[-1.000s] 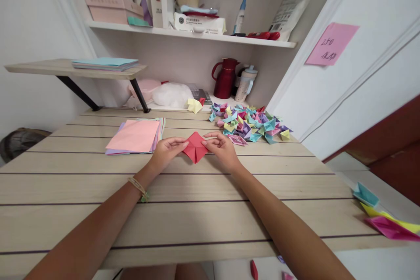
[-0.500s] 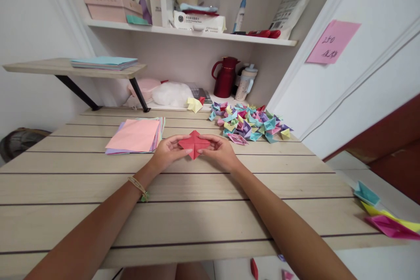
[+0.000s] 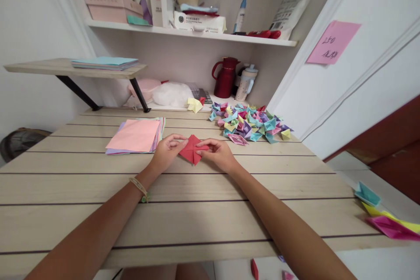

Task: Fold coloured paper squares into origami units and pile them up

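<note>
A red folded paper (image 3: pixel 190 152), roughly diamond-shaped with creases meeting near its middle, is held just above the slatted wooden table (image 3: pixel 203 218). My left hand (image 3: pixel 169 148) pinches its left corner between thumb and fingers. On the right side, my right hand (image 3: pixel 219 153) grips the paper, thumb on top near the centre and fingers behind. To the left of my left hand lies a stack of coloured paper sheets (image 3: pixel 134 134), a pink one uppermost. Beyond my right hand is a heap of small folded paper boats (image 3: pixel 251 122) in many colours.
A pale yellow folded paper (image 3: pixel 194 105) lies at the table's back. Behind stand a dark red jug (image 3: pixel 225 78) and a light tumbler (image 3: pixel 246 83). A raised wooden shelf (image 3: pixel 42 65) overhangs the back left. More paper boats (image 3: pixel 390 223) sit by the right edge.
The red paper has turned slightly and its right side is now covered more by my right hand. My left thumb has shifted up toward the left corner.
</note>
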The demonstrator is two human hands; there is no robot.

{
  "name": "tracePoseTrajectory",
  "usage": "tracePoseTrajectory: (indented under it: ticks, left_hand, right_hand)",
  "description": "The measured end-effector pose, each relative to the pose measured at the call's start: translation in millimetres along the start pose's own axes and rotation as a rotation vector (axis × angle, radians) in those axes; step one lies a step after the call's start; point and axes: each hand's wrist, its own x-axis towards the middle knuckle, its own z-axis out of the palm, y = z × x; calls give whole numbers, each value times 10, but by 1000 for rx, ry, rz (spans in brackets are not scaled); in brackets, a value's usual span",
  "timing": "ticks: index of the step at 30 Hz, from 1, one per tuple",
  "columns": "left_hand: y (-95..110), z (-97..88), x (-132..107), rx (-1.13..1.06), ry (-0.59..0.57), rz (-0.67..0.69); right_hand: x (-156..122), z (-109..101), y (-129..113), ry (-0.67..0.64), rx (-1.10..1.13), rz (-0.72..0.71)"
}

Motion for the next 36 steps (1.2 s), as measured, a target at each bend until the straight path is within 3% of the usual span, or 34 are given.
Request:
tracePoseTrajectory:
  ticks: [7,13,19,24,29,36]
  left_hand:
    - [23,3,9,45,14,101]
    - [39,21,-10,7,-60,45]
    - [79,8,-27,301,-58,215]
    - [38,-3,-13,269,-75,234]
    - [19,7,-11,178,-102,200]
    - [19,11,-22,20,-237,67]
  right_hand:
    - [7,-21,37,43,-72,-8]
    - [7,-39,18,14,-239,-91]
    - [5,-60,-65,13,-562,-264]
    - [-14,-22,-47,22,-472,-258]
    - [-36,24,-110,-50,-405,-199]
    - [-21,-4,-84,-34,-314,-107]
